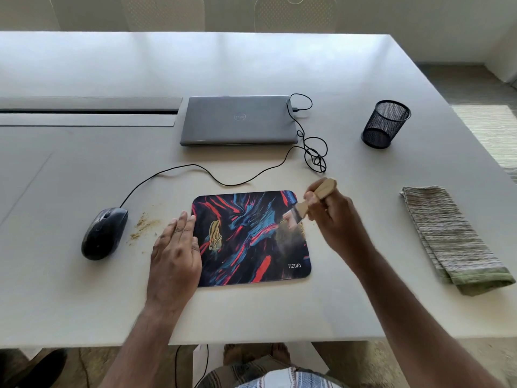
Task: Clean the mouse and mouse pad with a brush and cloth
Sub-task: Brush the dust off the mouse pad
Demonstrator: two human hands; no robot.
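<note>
Left hand: I am laying it flat, palm down, with my fingers straight and held close together; the thumb side is pressing on the left edge of the mouse pad, and the rest of the hand is resting on the table beside it. It is gripping nothing.
Right hand: I am curling my fingers around the wooden handle of the brush, thumb and fingertips clamped on it, handle end pointing up and away from me.
Brush bristles: they are angling down to the right part of the pad; they look blurred, so I cannot tell whether they are touching the surface.
Mouse pad: it is lying flat on the table right in front of me, between my two hands.
Mouse: it is sitting on the table to the left of the pad, apart from my left hand, its cable running back toward the closed laptop.
Crumbs: they are lying scattered on the table between the mouse and my left hand.
Cloth: it is lying folded on the table well to the right of my right hand, untouched.
Mesh cup: it is standing far right, behind the cloth.
</note>
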